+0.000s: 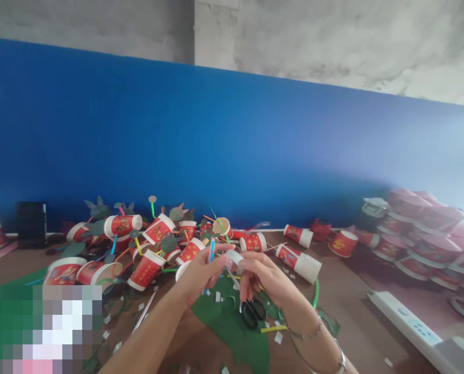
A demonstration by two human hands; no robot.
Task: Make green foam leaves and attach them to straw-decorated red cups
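My left hand (204, 267) is closed, with a blue straw (212, 248) standing up between its fingers. A whitish, clear roll of tape (235, 261) sits between both hands, touched by the fingertips of each. My right hand (262, 271) pinches the roll's right side. Black-handled scissors (250, 315) hang beneath the right hand, their blades pointing up and left; its lower fingers seem to hold them. Green paper (232, 332) with cut edges lies below the hands, along with a yellow straw (274, 329).
Red paper cups (148, 270) with coloured straws and dark paper shapes pile up at left and centre. A nested cup stack (308, 267) lies right of my hands. Further right are pink-topped cups (434, 249) and a white power strip (407, 317). A blue partition (232, 145) stands behind.
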